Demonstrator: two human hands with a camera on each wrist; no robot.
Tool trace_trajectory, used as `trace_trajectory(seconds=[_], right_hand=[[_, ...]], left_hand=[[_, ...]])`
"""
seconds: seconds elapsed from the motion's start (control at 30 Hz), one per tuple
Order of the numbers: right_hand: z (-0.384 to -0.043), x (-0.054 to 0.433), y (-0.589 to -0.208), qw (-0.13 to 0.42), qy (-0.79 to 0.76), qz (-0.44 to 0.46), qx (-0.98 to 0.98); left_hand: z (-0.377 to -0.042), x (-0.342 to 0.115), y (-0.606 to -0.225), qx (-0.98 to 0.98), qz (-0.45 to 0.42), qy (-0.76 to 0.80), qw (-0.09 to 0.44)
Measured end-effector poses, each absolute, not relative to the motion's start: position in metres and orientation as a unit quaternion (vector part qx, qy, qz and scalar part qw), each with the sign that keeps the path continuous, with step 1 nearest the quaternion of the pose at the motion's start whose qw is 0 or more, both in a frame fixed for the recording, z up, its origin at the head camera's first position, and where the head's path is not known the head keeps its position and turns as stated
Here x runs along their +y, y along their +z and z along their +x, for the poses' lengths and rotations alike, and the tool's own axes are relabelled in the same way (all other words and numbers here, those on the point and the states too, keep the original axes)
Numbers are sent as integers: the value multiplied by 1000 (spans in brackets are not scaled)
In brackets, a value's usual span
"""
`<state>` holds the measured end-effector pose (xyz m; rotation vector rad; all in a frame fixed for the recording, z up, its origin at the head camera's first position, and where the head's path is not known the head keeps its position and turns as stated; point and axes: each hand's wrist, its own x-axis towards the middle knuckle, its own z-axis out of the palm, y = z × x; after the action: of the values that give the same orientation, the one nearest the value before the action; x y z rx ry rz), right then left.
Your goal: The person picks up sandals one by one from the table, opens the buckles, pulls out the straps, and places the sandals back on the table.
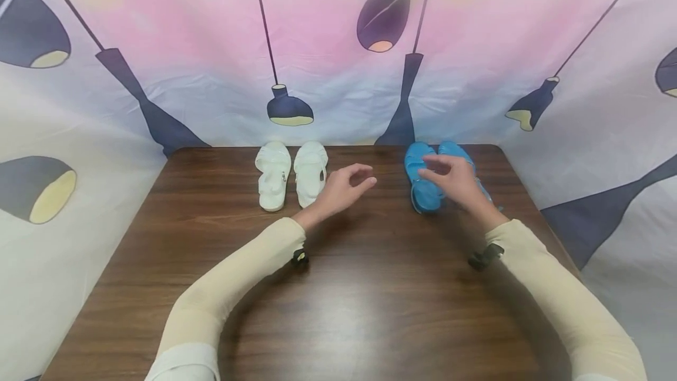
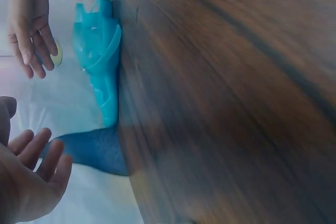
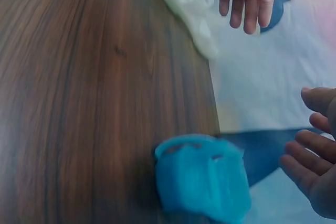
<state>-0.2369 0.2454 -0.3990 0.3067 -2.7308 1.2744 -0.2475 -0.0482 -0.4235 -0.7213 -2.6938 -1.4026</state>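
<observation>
Both spread (loosely): left hand (image 1: 345, 188) near white sandals (image 1: 274, 176), right hand (image 1: 456, 181) near blue sandals (image 1: 426, 196).

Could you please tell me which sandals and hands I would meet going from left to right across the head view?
White sandals, left hand, blue sandals; right hand omitted, overlapping the blue sandals.

From the head view, your right hand (image 1: 456, 181) hides much of the right blue sandal (image 1: 456, 149), and your left hand (image 1: 342, 188) covers one side of the right white sandal (image 1: 308, 176) near its heel. The left wrist view's left edge cuts off your left hand; in the right wrist view, your right hand is cropped by the right edge, the white pair (image 3: 190, 9) by the top, and the blue pair (image 3: 202, 182) is blurred.
</observation>
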Motion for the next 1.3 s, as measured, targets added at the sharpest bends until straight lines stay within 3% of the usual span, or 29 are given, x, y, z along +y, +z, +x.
trace_trajectory(seconds=[0.3, 0.73, 1.3], right_hand=[[-239, 266, -410, 45, 370, 64, -926], [-242, 266, -424, -15, 336, 7, -942], [-244, 261, -429, -42, 322, -22, -945]], left_hand=[[-262, 5, -443, -855, -237, -458, -54], [-272, 51, -461, -864, -214, -451, -67], [-273, 78, -463, -887, -192, -411, -88]])
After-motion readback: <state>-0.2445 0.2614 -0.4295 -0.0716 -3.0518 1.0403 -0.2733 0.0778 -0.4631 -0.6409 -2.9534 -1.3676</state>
